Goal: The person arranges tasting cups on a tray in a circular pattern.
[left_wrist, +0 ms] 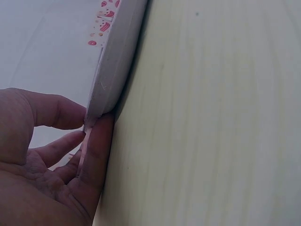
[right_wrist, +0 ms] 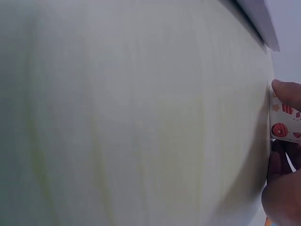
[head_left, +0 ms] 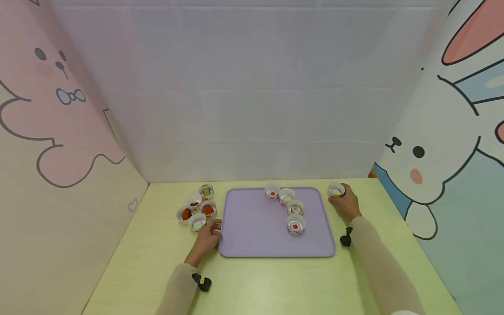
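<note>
My right hand (head_left: 346,202) grips a small white paper cup (head_left: 336,189) with something yellow-green inside, on the table right of the tray. In the right wrist view, thumb and fingers hold the sides of this cup (right_wrist: 286,120), printed with red treats. At its left rim, the lilac tray (head_left: 252,236) is held by my left hand (head_left: 209,236); the left wrist view has the fingers (left_wrist: 99,146) around the tray's edge (left_wrist: 120,61). On the tray, several similar cups (head_left: 295,224) form a bent row at the right half.
Left of the tray, several cups (head_left: 197,223) stand clustered, some with orange-red or greenish contents, close to my left hand. The pale yellow table (head_left: 267,284) meets a white back wall (head_left: 252,109). Printed side panels (head_left: 441,131) flank it.
</note>
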Action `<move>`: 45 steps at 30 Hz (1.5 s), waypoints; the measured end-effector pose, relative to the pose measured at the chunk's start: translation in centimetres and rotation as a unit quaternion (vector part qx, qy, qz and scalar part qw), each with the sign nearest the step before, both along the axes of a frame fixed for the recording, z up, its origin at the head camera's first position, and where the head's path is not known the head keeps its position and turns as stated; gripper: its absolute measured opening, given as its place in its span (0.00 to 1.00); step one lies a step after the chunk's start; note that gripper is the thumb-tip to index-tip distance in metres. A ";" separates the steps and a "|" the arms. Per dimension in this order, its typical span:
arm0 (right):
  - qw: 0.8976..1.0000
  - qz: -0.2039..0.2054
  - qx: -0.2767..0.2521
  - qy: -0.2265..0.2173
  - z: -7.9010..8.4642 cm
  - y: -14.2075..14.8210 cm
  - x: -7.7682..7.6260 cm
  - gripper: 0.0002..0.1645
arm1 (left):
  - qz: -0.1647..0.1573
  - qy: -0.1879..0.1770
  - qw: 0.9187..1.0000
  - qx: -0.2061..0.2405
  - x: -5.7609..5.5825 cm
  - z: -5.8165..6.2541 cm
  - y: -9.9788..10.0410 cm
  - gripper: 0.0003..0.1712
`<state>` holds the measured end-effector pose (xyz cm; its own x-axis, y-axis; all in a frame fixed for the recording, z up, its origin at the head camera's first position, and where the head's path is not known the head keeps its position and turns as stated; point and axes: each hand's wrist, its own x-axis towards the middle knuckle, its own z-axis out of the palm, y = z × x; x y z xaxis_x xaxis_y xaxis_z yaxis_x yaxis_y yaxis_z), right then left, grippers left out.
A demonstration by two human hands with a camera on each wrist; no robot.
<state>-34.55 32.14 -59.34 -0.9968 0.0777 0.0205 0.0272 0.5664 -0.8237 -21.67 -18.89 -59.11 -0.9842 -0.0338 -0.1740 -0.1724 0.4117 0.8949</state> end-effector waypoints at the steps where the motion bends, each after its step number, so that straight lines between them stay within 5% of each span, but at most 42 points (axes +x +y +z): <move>1: 1.000 0.000 0.000 0.000 0.0 0.0 0.1 0.47 | 0.000 0.000 1.000 0.000 0.0 0.0 0.0 0.30; 30: 0.999 -0.008 0.024 -0.043 2.5 0.9 2.6 0.51 | -0.002 0.000 1.000 -0.009 0.0 0.7 0.0 0.30; 45: 0.999 -0.004 0.034 -0.011 4.4 1.3 5.2 0.50 | -0.007 0.000 1.000 -0.015 0.0 0.5 0.0 0.30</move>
